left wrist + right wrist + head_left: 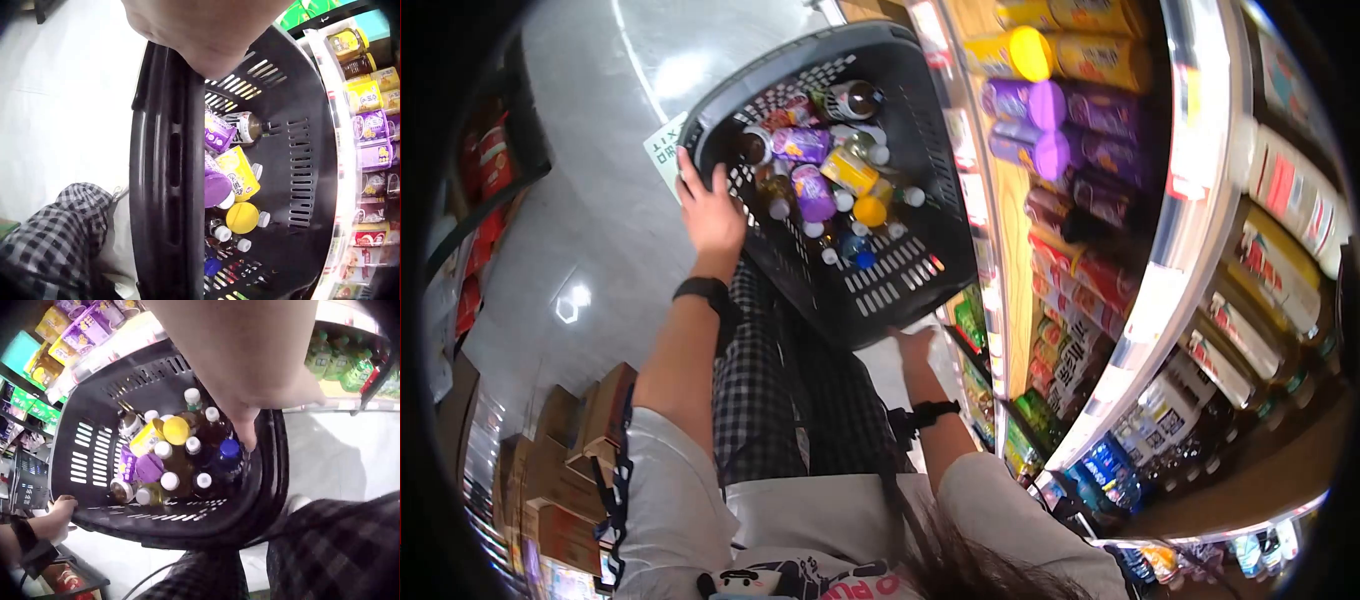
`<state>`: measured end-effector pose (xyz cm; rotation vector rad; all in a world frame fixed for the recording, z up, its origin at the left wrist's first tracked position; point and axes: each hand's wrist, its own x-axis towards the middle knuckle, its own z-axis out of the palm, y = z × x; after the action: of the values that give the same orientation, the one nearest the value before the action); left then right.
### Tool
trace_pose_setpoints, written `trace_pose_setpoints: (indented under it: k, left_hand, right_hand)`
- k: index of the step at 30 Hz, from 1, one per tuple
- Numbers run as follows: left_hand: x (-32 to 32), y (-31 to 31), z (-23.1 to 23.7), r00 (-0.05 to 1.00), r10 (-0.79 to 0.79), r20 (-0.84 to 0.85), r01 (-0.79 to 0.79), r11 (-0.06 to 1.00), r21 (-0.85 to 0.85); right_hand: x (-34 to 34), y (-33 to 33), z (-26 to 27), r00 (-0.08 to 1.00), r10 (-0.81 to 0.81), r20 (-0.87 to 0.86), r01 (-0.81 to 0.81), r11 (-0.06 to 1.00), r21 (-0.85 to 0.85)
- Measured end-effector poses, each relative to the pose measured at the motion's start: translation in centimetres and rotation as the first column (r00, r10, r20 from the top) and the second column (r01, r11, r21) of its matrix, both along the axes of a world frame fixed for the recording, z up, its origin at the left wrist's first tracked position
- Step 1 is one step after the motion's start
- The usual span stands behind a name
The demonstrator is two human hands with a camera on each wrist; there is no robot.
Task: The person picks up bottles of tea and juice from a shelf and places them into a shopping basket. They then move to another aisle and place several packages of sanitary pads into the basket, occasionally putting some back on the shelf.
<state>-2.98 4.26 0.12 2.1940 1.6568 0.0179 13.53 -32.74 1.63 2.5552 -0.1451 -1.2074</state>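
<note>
A black shopping basket point(945, 210), tilted in the head view, holds several bottles and tubs. Among them are a purple tub point(813, 193), a yellow tub point(849, 172) and a bottle with a blue cap point(229, 449). My left hand point(712, 215) grips the basket's left rim, its fingers over the edge. At the near right corner, my right hand point(915, 345) holds the rim, thumb inside the basket in the right wrist view; its other fingers are mostly hidden.
Close on the right runs a store shelf point(1020, 330) with yellow and purple tubs point(1090, 110) and large bottles point(1270, 270). Cardboard boxes point(565, 465) stand at lower left. Grey floor point(590, 200) with an exit sign point(665, 150) lies to the left.
</note>
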Motion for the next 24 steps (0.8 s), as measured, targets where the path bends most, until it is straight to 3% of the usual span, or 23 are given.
trace_pose_setpoints:
  k: [1,2,3,5,6,8,9,11,13,15,19,22,24]
  left_hand:
    - [0.0,0.0,0.0,1.0,-0.02,-0.018,0.02,1.0,-0.002]
    - [0.0,0.0,0.1,0.998,-0.043,-0.038,0.043,0.999,-0.005]
    - [0.0,0.2,0.3,0.998,-0.051,-0.039,0.048,0.996,-0.07]
    - [-0.8,0.4,-0.4,0.988,-0.154,-0.022,0.153,0.988,-0.018]
    - [-1.2,0.3,-0.7,0.979,-0.199,-0.031,0.199,0.98,0.002]
    - [-1.6,-0.4,0.4,0.97,-0.239,-0.04,0.242,0.964,0.108]
    - [-1.9,-1.6,0.2,0.972,-0.234,0.002,0.231,0.964,0.128]
    - [-2.0,-5.4,0.1,0.989,-0.148,0.017,0.147,0.987,0.065]
    - [-1.6,-10.1,0.2,0.997,-0.083,-0.005,0.082,0.996,-0.044]
    - [-0.9,-14.1,0.2,0.998,-0.035,-0.058,0.026,0.988,-0.152]
    - [0.3,-14.7,1.6,0.992,0.025,-0.12,-0.065,0.936,-0.345]
    - [1.1,-14.2,1.6,0.892,-0.098,-0.441,-0.056,0.945,-0.322]
    - [1.2,-14.0,0.5,0.84,-0.131,-0.527,-0.024,0.961,-0.277]
  right_hand:
    - [-1.3,-1.0,-0.8,0.992,-0.098,-0.077,0.113,0.97,0.214]
    - [-3.2,-3.0,-2.3,0.963,-0.212,-0.169,0.271,0.731,0.626]
    - [-4.6,-4.4,-4.3,0.971,-0.232,-0.057,0.207,0.699,0.685]
    - [-3.8,-1.6,-1.2,0.987,-0.141,-0.08,0.157,0.702,0.695]
    - [-3.8,-1.0,-0.2,0.99,-0.128,-0.066,0.141,0.779,0.61]
    - [-3.7,-2.1,-1.0,0.983,-0.136,-0.127,0.185,0.763,0.619]
    - [-3.5,-2.3,-1.1,0.993,-0.063,-0.098,0.108,0.808,0.58]
    - [-3.2,-2.0,-1.1,0.994,0.095,-0.06,-0.053,0.869,0.492]
    - [-3.4,-1.9,-1.2,0.992,0.043,-0.122,0.009,0.918,0.396]
    - [-3.9,-3.5,-5.2,0.981,0.039,-0.192,0.028,0.942,0.333]
    - [-4.2,-4.8,-8.8,0.968,0.039,-0.25,0.044,0.947,0.319]
    - [-3.7,-4.6,-9.6,0.949,0.152,-0.276,-0.035,0.922,0.385]
    - [-3.4,-4.7,-9.7,0.919,0.269,-0.287,-0.127,0.893,0.431]
